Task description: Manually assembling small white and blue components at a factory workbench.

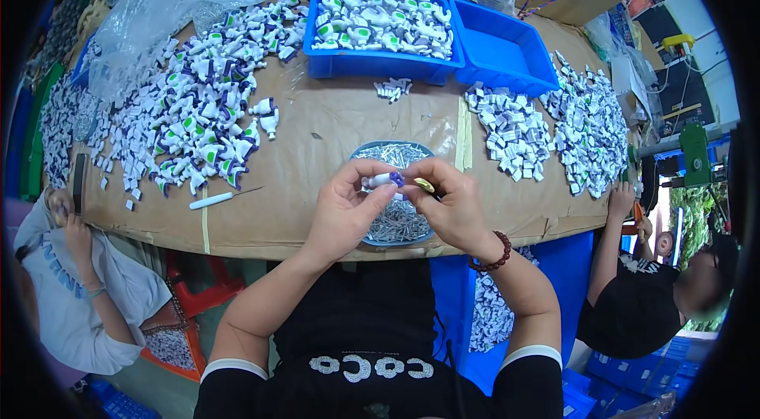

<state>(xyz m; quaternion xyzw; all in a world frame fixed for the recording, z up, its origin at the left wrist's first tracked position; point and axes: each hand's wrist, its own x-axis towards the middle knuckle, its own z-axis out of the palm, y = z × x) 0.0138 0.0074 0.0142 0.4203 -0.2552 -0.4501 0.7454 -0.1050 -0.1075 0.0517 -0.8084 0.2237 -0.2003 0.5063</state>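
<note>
My left hand (344, 209) pinches a small white and purple plastic toy part (380, 180) between thumb and fingers. Its purple end points toward my right hand (455, 209), whose fingers are closed around a small yellowish piece (424, 184), partly covered by the fingertips. The two hands almost meet at the purple end; whether the right fingers touch it, I cannot tell. Directly below them is a blue-rimmed tray (366, 241) filled with loose metal pins (400, 223).
White-purple toy parts with green patches (206, 102) are heaped at left, small white pieces (511, 134) at right. A filled blue bin (380, 68) and another blue bin (495, 39) stand behind. A white-handled pick (212, 200) lies left. Co-workers sit at both sides.
</note>
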